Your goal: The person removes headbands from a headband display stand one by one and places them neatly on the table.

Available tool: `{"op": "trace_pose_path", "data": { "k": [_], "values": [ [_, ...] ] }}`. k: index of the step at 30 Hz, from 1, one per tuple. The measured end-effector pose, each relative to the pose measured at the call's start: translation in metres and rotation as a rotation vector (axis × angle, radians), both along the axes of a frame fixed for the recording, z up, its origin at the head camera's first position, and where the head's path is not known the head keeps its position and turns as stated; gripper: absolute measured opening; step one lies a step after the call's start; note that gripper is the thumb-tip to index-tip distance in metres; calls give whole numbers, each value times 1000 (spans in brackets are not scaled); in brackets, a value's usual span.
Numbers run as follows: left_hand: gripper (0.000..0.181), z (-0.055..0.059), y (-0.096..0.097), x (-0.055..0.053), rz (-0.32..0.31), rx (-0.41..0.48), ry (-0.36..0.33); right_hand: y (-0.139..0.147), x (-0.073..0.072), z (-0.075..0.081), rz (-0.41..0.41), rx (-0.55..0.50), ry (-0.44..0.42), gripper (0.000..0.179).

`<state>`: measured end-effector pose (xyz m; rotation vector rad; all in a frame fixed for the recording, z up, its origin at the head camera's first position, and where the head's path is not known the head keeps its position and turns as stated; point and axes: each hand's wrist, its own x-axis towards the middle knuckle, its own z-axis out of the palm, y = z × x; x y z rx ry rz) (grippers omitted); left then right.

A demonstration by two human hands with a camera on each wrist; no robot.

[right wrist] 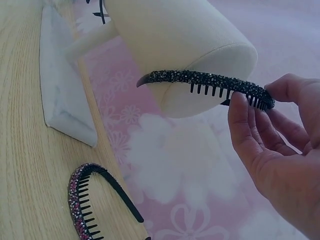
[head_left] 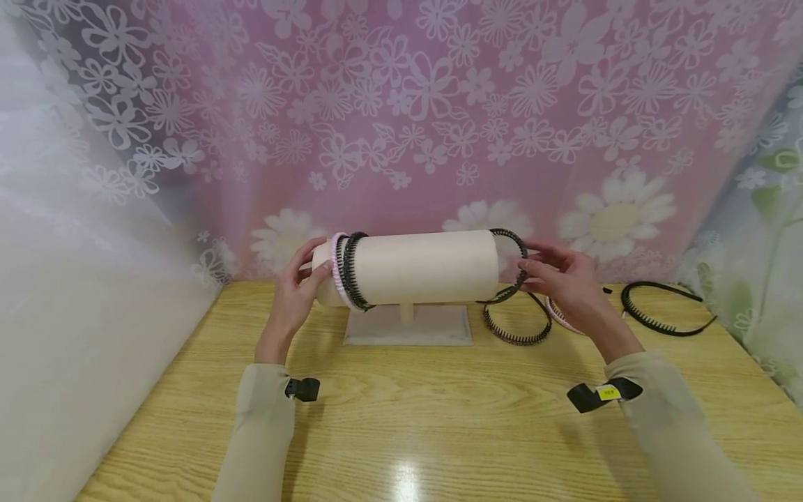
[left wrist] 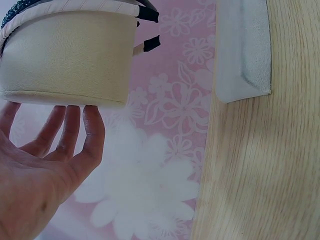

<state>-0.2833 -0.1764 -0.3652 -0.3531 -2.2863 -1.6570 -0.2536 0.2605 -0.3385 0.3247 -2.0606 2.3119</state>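
Sleeves [head_left: 680, 425], pale, one pair: nearest the lens.
Display roll [head_left: 426, 268], cream, on a stand [head_left: 439, 331]: the left hand [head_left: 291, 296] holds its left end, thumb in front.
Fitted near that end of the roll: one pink headband [head_left: 337, 270]; dark toothed headbands [head_left: 351, 272], which I count as two, though overlap leaves it uncertain.
In hand: one dark beaded headband [right wrist: 200, 78], pinched in the right hand [head_left: 564, 279], grip narrow, its ends reaching the roll's right end; not seated, I judge.
Outstanding, on the bench [head_left: 389, 404] right of the roll: a pink-flecked headband [head_left: 517, 339], a second pink headband [head_left: 560, 318], a black headband [head_left: 684, 334]. I estimate fitting about half done.
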Motion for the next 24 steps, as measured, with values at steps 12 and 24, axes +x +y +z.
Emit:
{"op": "trace_pose_path", "data": {
  "k": [12, 24],
  "values": [
    [50, 0, 0, 0, 6, 6, 2, 9, 3, -2, 6, -31, -6, 44],
    [46, 0, 2, 0, 14, 10, 9, 19, 7, -2, -19, -56, 1, 39]
  ]
}}
